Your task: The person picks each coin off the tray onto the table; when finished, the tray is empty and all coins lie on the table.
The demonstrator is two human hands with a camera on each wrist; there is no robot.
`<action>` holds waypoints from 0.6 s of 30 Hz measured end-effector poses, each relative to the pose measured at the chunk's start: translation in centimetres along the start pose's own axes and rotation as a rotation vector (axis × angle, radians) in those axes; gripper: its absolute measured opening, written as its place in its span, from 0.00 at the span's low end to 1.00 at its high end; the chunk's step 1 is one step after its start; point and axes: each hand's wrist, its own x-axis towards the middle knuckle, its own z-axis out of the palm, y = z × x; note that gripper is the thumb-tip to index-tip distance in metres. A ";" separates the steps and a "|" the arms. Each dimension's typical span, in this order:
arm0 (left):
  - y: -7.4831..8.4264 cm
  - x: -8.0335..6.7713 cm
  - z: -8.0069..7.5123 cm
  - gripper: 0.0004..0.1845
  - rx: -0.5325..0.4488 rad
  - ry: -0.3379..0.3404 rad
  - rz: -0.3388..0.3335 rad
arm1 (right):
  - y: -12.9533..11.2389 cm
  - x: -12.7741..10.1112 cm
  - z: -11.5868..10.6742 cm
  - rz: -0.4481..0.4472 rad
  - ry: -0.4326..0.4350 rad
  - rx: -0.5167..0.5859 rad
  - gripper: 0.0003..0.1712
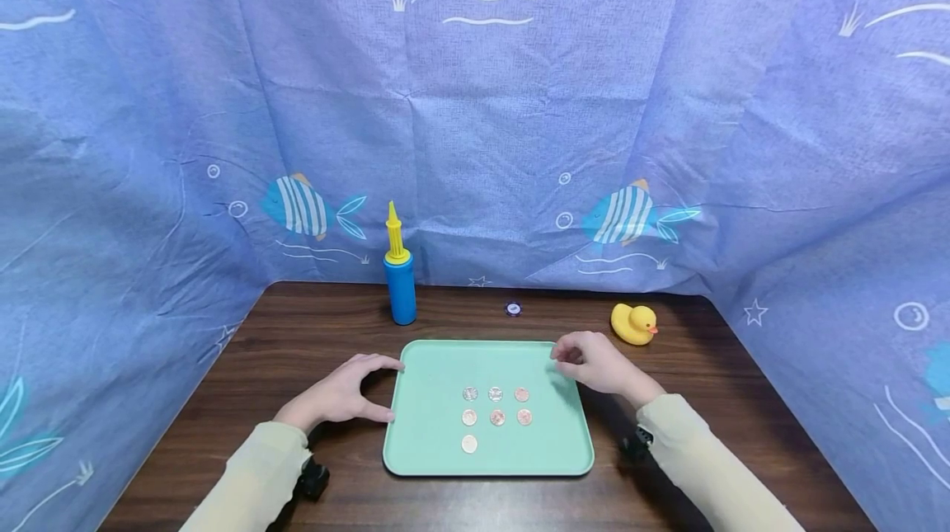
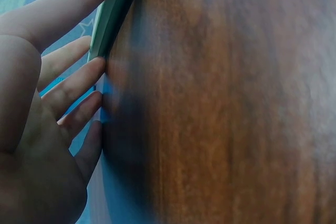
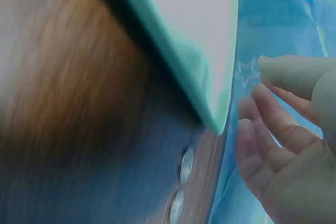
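1. A mint-green tray (image 1: pixel 430 375) lies flat on the dark wooden table (image 1: pixel 312 334), in the middle of it and close to the person.
2. Seven coins (image 1: pixel 496 416) lie on the tray in rows: three, three, and one alone nearest the person. Their faces are too small to read.
3. The left hand (image 1: pixel 345 396) rests on the table at the tray's left edge. Its fingers (image 2: pixel 79 85) are loosely spread and relaxed, with the thumb and a fingertip against the rim. They grip nothing.
4. The right hand (image 1: pixel 597 363) is at the tray's far right corner, fingers lightly curled with the tips drawn toward the thumb. Whether they pinch something cannot be told; the right wrist view shows the fingers (image 3: pixel 273 124) loose, just beside the tray's corner.
5. A blue hand pump (image 1: pixel 400 284) with a yellow nozzle stands upright behind the tray's left corner. No lettering is legible on it.
6. A yellow rubber duck (image 1: pixel 634 323) sits on the table behind the right hand.
7. A small dark round chip (image 1: pixel 513 308) lies between pump and duck. Its markings are unreadable.
8. A blue cloth (image 1: pixel 475 120) printed with striped fish, bubbles and stars hangs round the table; it bears no words.
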 end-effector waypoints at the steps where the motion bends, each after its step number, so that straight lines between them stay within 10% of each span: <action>1: 0.0 0.0 0.0 0.41 0.001 0.000 0.000 | -0.3 0.2 0.2 -0.009 -0.012 -0.003 0.04; 18: 0.0 0.1 0.0 0.41 -0.001 0.000 -0.006 | -3.4 2.0 3.3 -0.081 -0.188 -0.009 0.07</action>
